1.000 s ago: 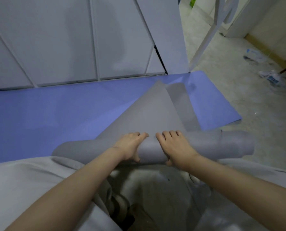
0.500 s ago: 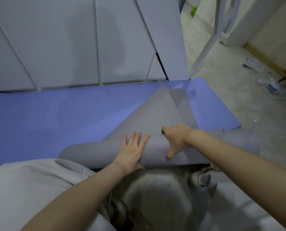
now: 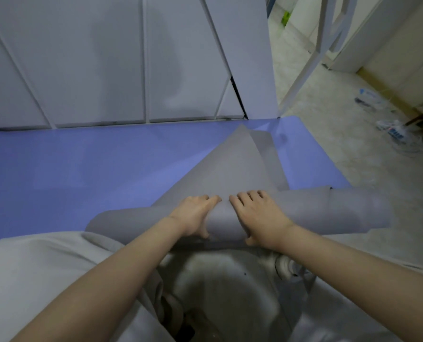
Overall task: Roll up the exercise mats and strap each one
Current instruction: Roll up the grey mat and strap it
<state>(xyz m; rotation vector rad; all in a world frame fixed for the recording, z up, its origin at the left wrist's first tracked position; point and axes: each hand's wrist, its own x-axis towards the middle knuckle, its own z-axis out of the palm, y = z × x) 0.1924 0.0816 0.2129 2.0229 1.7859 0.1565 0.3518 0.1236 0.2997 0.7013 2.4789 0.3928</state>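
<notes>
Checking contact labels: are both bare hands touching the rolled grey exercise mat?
Touching. The head view shows the left hand and right hand curled over the rolled grey exercise mat, fingers on top, thumbs below.

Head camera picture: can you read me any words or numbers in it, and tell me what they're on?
No text here can be read.
On the white packet lying on the floor: blue marks, too blurred to read.
On the grey mat and the blue mat: no print shows.
</notes>
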